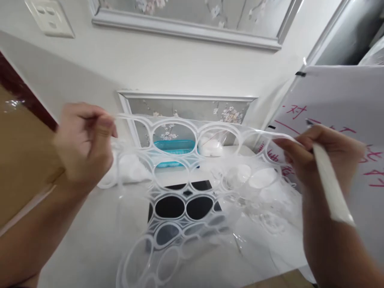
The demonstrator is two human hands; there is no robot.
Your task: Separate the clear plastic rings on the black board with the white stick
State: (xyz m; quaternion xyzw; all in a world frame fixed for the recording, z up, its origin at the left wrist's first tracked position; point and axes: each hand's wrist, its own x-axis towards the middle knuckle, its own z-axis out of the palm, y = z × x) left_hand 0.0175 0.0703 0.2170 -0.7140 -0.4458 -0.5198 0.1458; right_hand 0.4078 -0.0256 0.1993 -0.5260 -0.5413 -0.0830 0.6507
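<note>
A clear plastic sheet with white-rimmed round holes (197,140) is stretched between my two hands, its lower part drooping and curling over the table. My left hand (87,144) is closed, pinching the sheet's upper left corner between thumb and fingers. At the upper right edge, my right hand (325,156) also pinches the sheet. A long white handle (331,184) lies in that same hand, pointing down along the wrist, with a thin dark tip showing above the fingers; its exact kind is unclear. Behind the holes, a black flat panel (169,207) lies on the white table (90,232).
A turquoise plastic basket (174,146) stands at the back by the wall. Tangled clear plastic scraps (267,216) lie on the right. A whiteboard (339,92) with red writing leans at the right. A framed flower picture (192,106) stands behind; a wooden panel (24,152) is at the left.
</note>
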